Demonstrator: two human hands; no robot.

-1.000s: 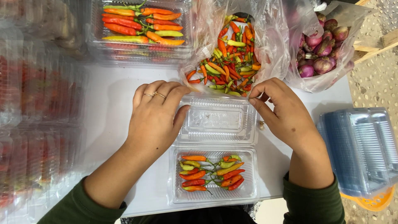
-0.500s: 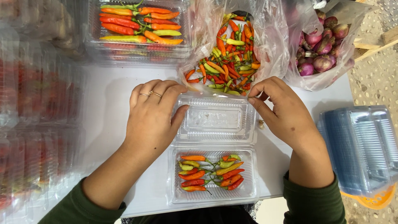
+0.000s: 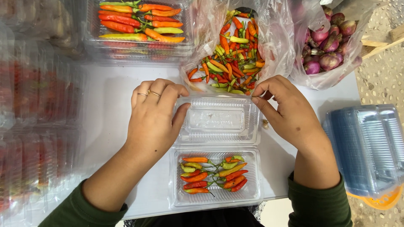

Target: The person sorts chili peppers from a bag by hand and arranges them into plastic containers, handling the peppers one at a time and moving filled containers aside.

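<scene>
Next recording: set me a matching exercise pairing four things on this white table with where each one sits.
Things:
1. clear plastic clamshell lid
2. small mixed-colour chillies in the clear tray
3. purple shallots in a clear bag
4. stack of clear empty containers

Places:
A. far right corner
B. between left hand and right hand
C. right edge, on an orange base
D. nearest the person

Pairs: 1-B, 2-D, 3-A, 4-C

Red-orange-green chillies (image 3: pixel 212 174) — clear clamshell (image 3: pixel 216 122).
</scene>
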